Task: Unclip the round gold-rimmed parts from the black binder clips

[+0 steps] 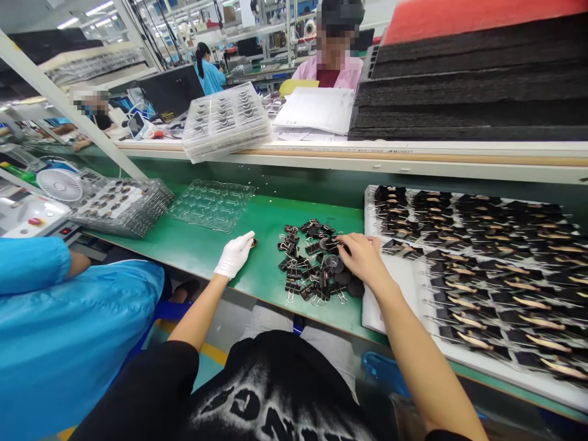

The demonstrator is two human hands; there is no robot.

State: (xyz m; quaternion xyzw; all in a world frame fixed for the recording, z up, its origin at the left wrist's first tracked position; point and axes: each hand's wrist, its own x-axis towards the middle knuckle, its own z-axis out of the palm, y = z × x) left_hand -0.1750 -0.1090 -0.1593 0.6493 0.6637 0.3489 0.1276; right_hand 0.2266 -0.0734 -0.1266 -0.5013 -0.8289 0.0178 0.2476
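Observation:
My left hand (234, 255), in a white glove, is closed on a small dark part (254, 243) over the green bench (261, 220). Bare and bent at the fingers, my right hand (361, 257) touches the right edge of a pile of black binder clips (301, 263); what its fingertips pinch is too small to make out. Round black discs (355, 286) lie among the clips just below that hand. To the right, a white foam tray (399, 288) carries rows of black clips with tan strips (473, 294).
A clear empty blister tray (211, 205) lies left of centre, beside stacked filled trays (119, 205) and a small fan (59, 185). A shelf (312, 157) crosses above the bench, holding trays and black sheets (468, 79). A person in blue (78, 331) sits at the left.

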